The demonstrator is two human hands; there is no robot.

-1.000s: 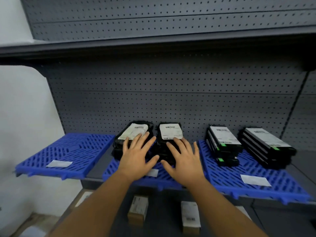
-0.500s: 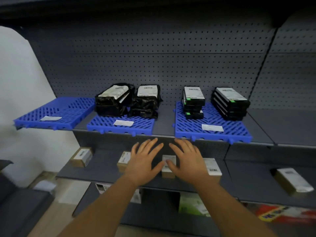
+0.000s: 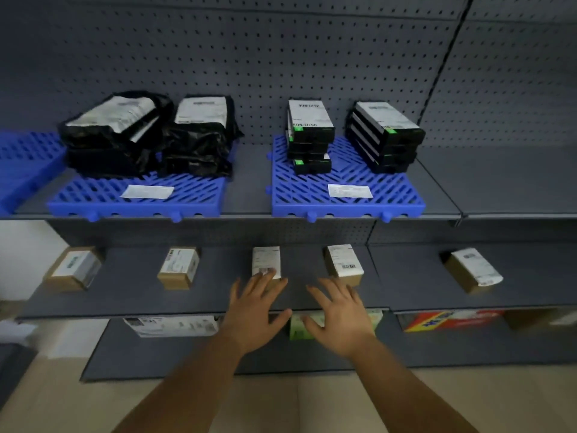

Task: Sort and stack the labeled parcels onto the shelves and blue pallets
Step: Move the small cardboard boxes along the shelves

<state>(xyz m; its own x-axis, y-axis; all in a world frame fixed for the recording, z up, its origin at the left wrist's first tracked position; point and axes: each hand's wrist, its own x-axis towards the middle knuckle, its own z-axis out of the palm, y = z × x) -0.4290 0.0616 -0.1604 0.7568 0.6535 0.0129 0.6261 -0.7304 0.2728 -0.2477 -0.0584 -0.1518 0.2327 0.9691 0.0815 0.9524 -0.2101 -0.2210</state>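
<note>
While both of our hands hover flat with fingers spread and nothing in them, the left hand (image 3: 257,310) reaches its fingertips to the near end of a small labeled box (image 3: 266,262) on the middle shelf (image 3: 125,295); whether they touch it we cannot tell. The right hand (image 3: 338,317) sits just beside it, a narrow gap of bare shelf between the two, its fingers near another small box (image 3: 343,265). Further left of our hands stand two more brown boxes (image 3: 178,267) (image 3: 73,270), and far right a tilted one (image 3: 473,270), each well apart with open shelf between. The shelf's front edge runs under our palms. Above our hands, two blue pallets (image 3: 193,198) (image 3: 299,195) overhang the upper shelf edge slightly; the left one carries two heaps of black bagged parcels (image 3: 118,135) (image 3: 199,139), the right one two stacks of flat black parcels (image 3: 310,132) (image 3: 387,135). Each pallet's front half is bare apart from a white slip.
</note>
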